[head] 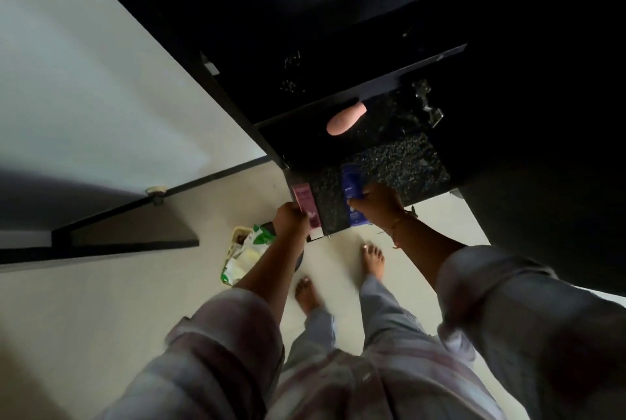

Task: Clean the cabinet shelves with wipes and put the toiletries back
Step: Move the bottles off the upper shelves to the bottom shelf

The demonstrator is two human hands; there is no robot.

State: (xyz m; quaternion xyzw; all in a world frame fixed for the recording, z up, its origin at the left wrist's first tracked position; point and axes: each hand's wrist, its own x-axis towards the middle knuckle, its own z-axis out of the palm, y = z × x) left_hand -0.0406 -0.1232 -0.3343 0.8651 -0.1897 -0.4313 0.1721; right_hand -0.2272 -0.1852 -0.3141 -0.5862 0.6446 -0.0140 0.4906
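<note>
Hands first, as I see them through the head camera: the left hand (289,218) has its fingers curled round a flat pink tube with a white end (302,196), and the right hand (377,204) has its fingers closed on a dark blue Nivea tube (352,185). Both tubes lie at the near edge of a dark speckled stone counter (403,162). The pink one is at its left corner and the blue one further right, with bare stone between them. Their lower ends stick out past the edge toward the person. I cannot tell whether either tube rests on the stone or is lifted just off it.

Further back on the counter, in deep shade, a rounded pale pink bottle (345,118) lies on its side, well apart from both hands. Behind it the black cabinet (338,30) is too dark for me to read its shelves.

A green and white wipes packet (252,243) sits on the pale floor (135,301) just left of the left forearm. Two bare feet (372,260) stand on the floor below the counter edge. A thin bracelet (396,224) circles the right wrist, and loose light sleeves (491,284) cover both arms. A white door (84,80) fills the left side.
</note>
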